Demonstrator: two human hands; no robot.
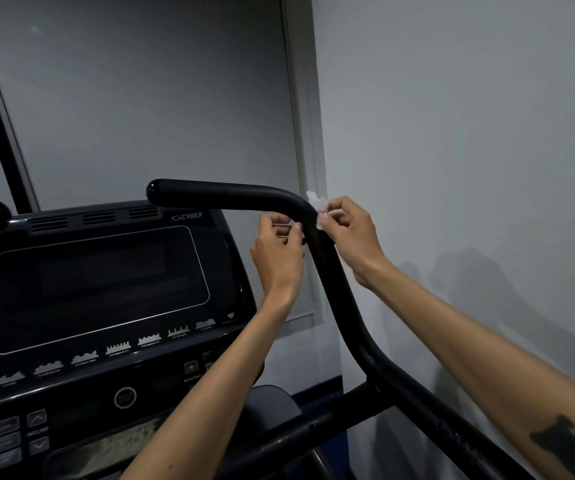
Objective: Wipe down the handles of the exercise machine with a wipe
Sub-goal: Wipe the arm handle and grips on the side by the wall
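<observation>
Right forearm [486, 341]: dark mark near the frame's lower right edge, partly cut off. Right hand [351, 233]: fingers curled, pinching a white wipe [317, 206] against the bend of the black handle [230, 194]; much of the wipe is hidden behind the fingers. Left hand [279, 251]: fingers curled just beside the handle's bend; whether it holds anything cannot be told. Console [99, 289]: dark screen, small illegible labels, lower part cut off. Wall [452, 133]: grey, behind.
</observation>
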